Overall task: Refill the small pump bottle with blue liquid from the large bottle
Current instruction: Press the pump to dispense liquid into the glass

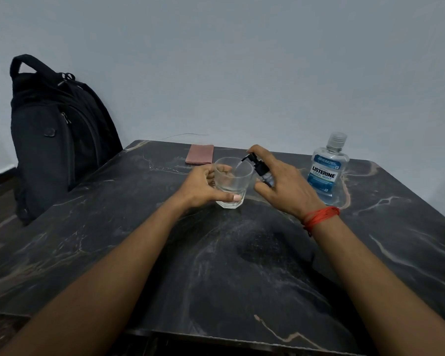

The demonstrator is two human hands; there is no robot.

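Fingers (212,173) of your left hand (201,188) are wrapped round the glass (233,181), thumb across its near side; the glass sits on the bench (216,265). Your right hand (288,187) grips the small pump bottle (261,170), which is tilted left, nozzle over the glass rim, index finger on the pump head. Little clear liquid in the glass bottom. The large bottle (325,173) stands upright on the bench just right of your right hand, cap on, untouched, with pale blue liquid inside. Red thread (319,217) on your right wrist. Pink pad (200,154) at the bench's far edge, black backpack (59,140) off to the left.
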